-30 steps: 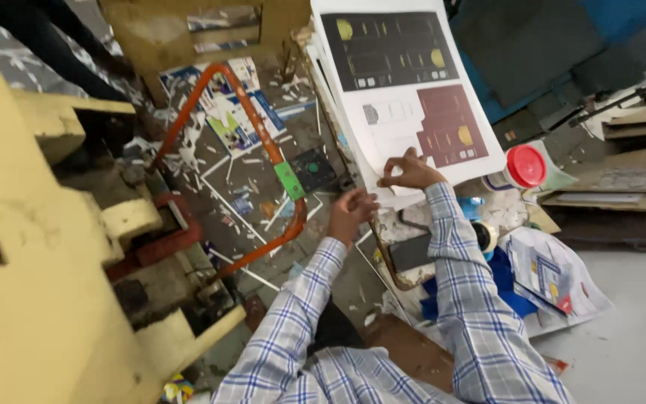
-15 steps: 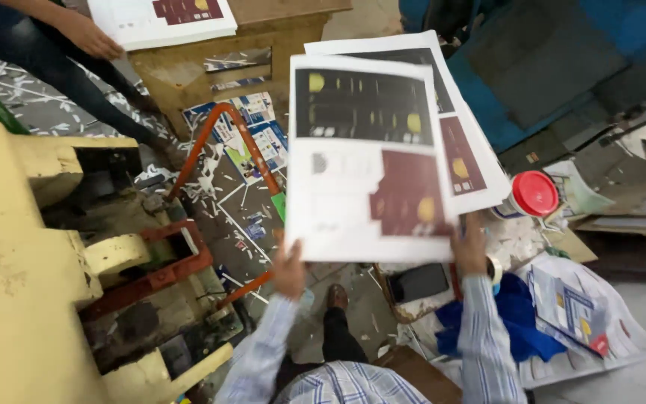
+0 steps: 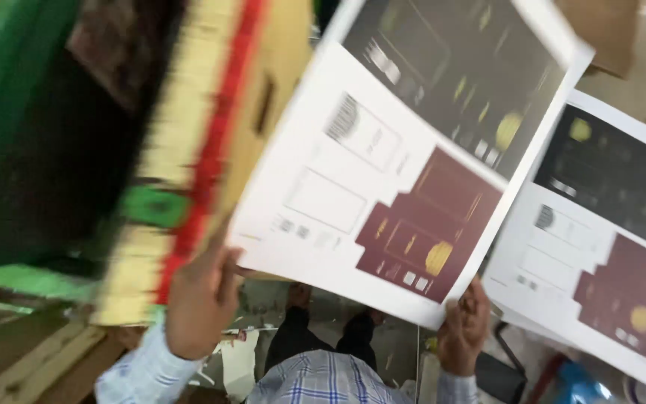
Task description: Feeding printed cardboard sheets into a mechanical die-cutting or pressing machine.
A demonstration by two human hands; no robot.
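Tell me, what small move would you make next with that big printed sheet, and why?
Probably steady the printed sheet level before carrying it on. The left hand and right hand each grip only its near edge, so most of it hangs unsupported and tilted. It also overlaps the stack of similar sheets lying beside it.

The large white printed paper sheet (image 3: pixel 405 172) is smooth card-like stock with a slight sheen; its dark grey and maroon printed panels look flat and matt, with yellow spots that appear brighter. The left hand (image 3: pixel 202 295) and right hand (image 3: pixel 463 329) grip its lower edge, both in a blue-and-white checked woven cloth sleeve (image 3: pixel 140 370) of soft, matt finish. The stack of similar printed paper sheets (image 3: pixel 600 239) beside it shows the same smooth surface. The yellow painted machine body with red and green stripes (image 3: pixel 188 157) appears hard and painted, though motion blur hides its texture.
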